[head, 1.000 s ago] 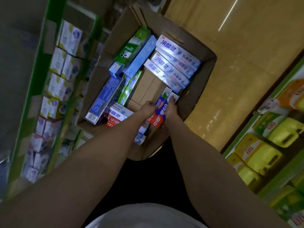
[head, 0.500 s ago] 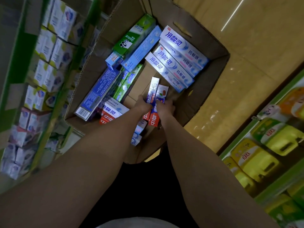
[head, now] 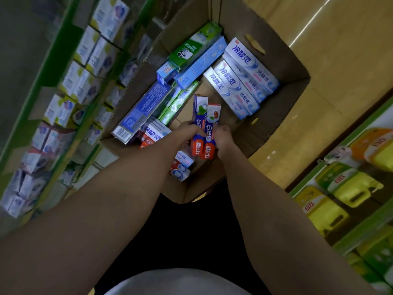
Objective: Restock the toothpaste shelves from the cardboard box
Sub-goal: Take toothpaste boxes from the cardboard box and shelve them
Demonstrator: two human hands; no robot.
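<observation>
Toothpaste shelves [head: 70, 86] run down left of frame, stocked, well apart from hands.
Cardboard box [head: 282, 96] fills centre, still holds many cartons.
Two red-blue toothpaste cartons [head: 203, 133] at frame centre, above box floor, side by side.
Left hand [head: 187, 133] grip curled round left carton; right hand [head: 223, 139] curled against right one.
Advice: square pair flush, lift clear of box wall before swinging left.

Shop aisle: green-edged shelves [head: 63, 67] stocked with boxed goods, both sides.
</observation>
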